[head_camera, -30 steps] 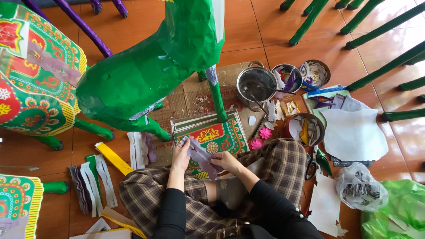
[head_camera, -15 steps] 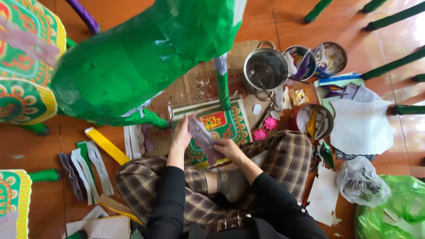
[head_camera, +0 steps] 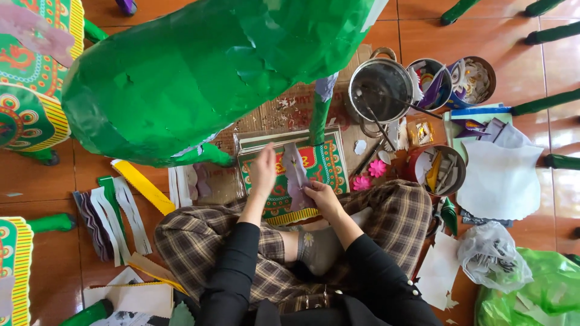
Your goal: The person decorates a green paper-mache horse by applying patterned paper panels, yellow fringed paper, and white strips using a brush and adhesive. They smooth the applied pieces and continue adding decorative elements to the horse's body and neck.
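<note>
You sit cross-legged on the orange tile floor (head_camera: 181,18), both hands out over a green patterned paper panel (head_camera: 323,166) lying on cardboard in front of your knees. Your right hand (head_camera: 320,196) pinches the lower end of a pale purple paper strip (head_camera: 296,172), fingers closed on it. Your left hand (head_camera: 263,169) sits just beside the strip's left edge, fingers loosely curled over the panel; can't tell if it grips anything. The strip stands up over the panel's middle, between both hands. A big green papier-mache figure (head_camera: 205,72) hangs over the top of the view. A metal pot (head_camera: 380,84) with sticks, paper-filled tins (head_camera: 435,169) and pink paper flowers (head_camera: 370,175) lie right of the panel. Cut paper strips (head_camera: 112,211) lie left.
</note>
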